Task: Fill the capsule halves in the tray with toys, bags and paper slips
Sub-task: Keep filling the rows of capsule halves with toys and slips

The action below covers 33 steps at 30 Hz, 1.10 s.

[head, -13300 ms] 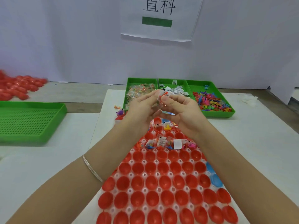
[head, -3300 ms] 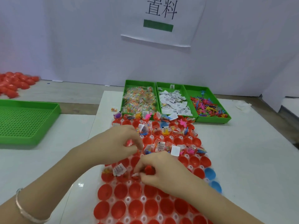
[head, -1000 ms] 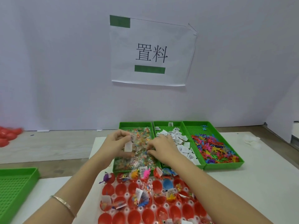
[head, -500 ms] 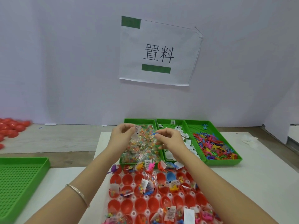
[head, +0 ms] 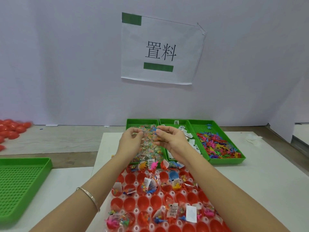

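Left hand [head: 129,142] and right hand [head: 171,139] pinch clear bags [head: 149,133] — over their green bin [head: 142,121].

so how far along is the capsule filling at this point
Partly done. In the capsule tray, most far halves and one nearer row already hold toys, bags and slips. The left hand and right hand pinch clear bags above the bag bin. Empty red halves in a middle row and nearest the camera remain.
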{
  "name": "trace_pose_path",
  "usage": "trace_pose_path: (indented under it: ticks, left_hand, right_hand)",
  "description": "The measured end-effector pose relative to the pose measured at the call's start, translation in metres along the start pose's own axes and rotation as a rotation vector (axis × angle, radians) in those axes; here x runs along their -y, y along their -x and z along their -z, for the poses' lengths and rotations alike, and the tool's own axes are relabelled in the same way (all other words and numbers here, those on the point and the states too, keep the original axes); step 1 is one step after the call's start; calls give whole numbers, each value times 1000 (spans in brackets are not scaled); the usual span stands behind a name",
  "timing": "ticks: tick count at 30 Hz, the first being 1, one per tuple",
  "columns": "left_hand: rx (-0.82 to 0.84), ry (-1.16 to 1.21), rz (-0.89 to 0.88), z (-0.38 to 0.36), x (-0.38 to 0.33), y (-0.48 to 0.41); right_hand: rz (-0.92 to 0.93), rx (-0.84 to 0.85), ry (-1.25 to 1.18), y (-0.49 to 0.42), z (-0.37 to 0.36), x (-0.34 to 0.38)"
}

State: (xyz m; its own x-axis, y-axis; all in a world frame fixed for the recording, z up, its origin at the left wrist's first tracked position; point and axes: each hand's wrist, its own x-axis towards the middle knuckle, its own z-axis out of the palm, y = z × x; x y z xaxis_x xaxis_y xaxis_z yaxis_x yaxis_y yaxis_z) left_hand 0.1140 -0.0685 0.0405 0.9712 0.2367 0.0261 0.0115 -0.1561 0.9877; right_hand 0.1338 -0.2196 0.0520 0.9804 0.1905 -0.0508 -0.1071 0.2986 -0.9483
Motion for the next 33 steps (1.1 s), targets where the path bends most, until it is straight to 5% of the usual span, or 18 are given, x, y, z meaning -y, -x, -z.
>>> trace_pose_path:
  ticks: [7,21,27,33]
  left_hand:
    - [34,516,175,0,-12,28]
    - [317,883,227,-6,-6,113]
    - [232,709,198,3,-8,127]
    - [34,216,-219,1,-9,145]
  right_hand:
    - [62,29,40,15,-21,6]
    - [331,-130,579,82,-29,0]
    - [357,-153,477,107,-24,6]
    - [421,-239,548,122,-31,1]
